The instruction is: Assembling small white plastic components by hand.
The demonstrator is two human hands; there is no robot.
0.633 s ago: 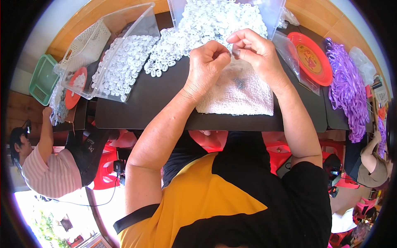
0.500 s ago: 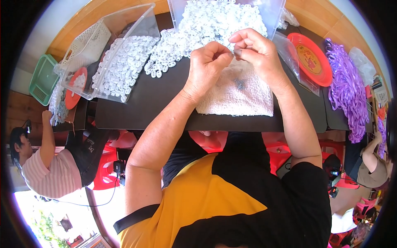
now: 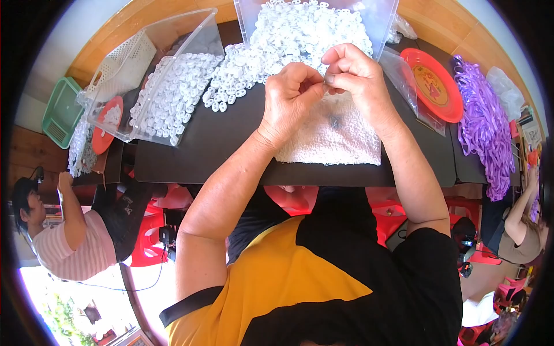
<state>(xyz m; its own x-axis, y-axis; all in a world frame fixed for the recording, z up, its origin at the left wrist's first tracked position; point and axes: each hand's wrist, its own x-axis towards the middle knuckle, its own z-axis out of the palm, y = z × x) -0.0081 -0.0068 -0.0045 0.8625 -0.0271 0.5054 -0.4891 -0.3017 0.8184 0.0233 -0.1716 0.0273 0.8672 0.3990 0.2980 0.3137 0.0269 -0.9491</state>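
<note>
My left hand (image 3: 293, 95) and my right hand (image 3: 356, 78) meet over a white terry towel (image 3: 340, 141), fingertips close together. Both are closed in a pinch; whatever sits between the fingers is too small and covered to make out. Some small dark bits (image 3: 334, 121) lie on the towel beneath them. Just beyond my hands, many small white oval plastic pieces (image 3: 231, 75) spill onto the dark table from a clear bin (image 3: 381, 26).
To the left, a tilted clear bin (image 3: 199, 34) holds more white pieces, near a white basket (image 3: 121, 60) and a green basket (image 3: 57, 112). On the right are a red round tray (image 3: 444, 109) and purple ribbons (image 3: 485, 121). People sit at both sides (image 3: 75, 242).
My left hand has shifted slightly down and its fingertips have come nearer to the right hand's. The right fingers have closed in a little.
</note>
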